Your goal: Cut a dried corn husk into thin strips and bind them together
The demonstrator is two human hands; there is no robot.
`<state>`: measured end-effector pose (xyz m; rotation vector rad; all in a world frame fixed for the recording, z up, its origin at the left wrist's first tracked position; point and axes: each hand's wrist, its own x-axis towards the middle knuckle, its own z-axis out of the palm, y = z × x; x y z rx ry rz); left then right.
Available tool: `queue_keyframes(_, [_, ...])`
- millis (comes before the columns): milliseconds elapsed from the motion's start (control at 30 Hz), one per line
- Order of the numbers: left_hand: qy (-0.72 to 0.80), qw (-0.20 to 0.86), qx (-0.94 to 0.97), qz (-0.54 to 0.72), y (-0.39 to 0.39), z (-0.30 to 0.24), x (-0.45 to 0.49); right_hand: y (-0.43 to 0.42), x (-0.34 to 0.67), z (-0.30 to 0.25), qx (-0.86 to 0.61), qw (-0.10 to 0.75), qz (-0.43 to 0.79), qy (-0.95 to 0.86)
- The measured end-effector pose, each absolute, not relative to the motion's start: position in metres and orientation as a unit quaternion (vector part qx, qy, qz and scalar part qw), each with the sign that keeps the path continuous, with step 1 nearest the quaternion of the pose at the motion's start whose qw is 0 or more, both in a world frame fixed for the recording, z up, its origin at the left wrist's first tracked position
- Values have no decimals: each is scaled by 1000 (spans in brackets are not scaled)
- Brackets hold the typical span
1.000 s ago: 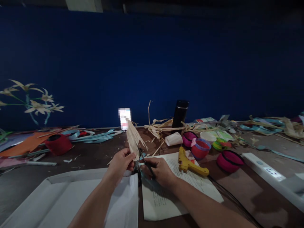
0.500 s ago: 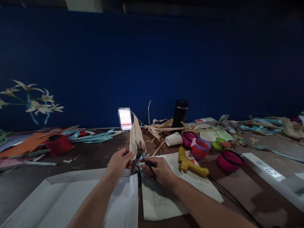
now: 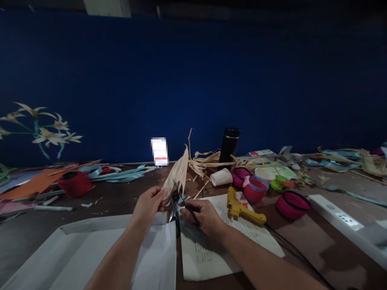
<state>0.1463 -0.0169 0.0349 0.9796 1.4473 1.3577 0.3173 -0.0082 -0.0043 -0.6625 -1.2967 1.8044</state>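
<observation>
Between the thumb and fingers of my left hand (image 3: 149, 203) is the lower edge of a pale, dried corn husk (image 3: 180, 167). The husk fans upward, with a pointed tip and split strands on its right side. My right hand (image 3: 204, 215) is closed around black-handled scissors (image 3: 190, 211), whose blades point up and left against the husk. Just below the blades, a shiny metal tool with a dark handle (image 3: 177, 227) shows partly between my hands; its kind is unclear. A bit of light blue material peeks out near my right fingertips.
A printed paper (image 3: 208, 257) lies under my right hand, with a yellow glue gun (image 3: 242, 209) on it. White sheeting (image 3: 90, 241) covers the left front. Farther back are a black bottle (image 3: 229, 147), a white cup (image 3: 221, 177), husk strips (image 3: 208, 159) and a power strip (image 3: 335, 213).
The husk has tilted right, its tip moving away from the lit screen, and it looks more spread. My left hand has shifted slightly left; my right hand has barely moved.
</observation>
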Motion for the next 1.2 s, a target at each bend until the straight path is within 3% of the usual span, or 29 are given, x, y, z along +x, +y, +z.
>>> queue_keyframes(867, [596, 410, 468, 508, -17, 30, 147, -8, 320, -4, -313, 396, 674, -539])
queue_keyframes(1200, [588, 448, 448, 503, -21, 29, 159, -7, 320, -5, -291, 395, 683, -541])
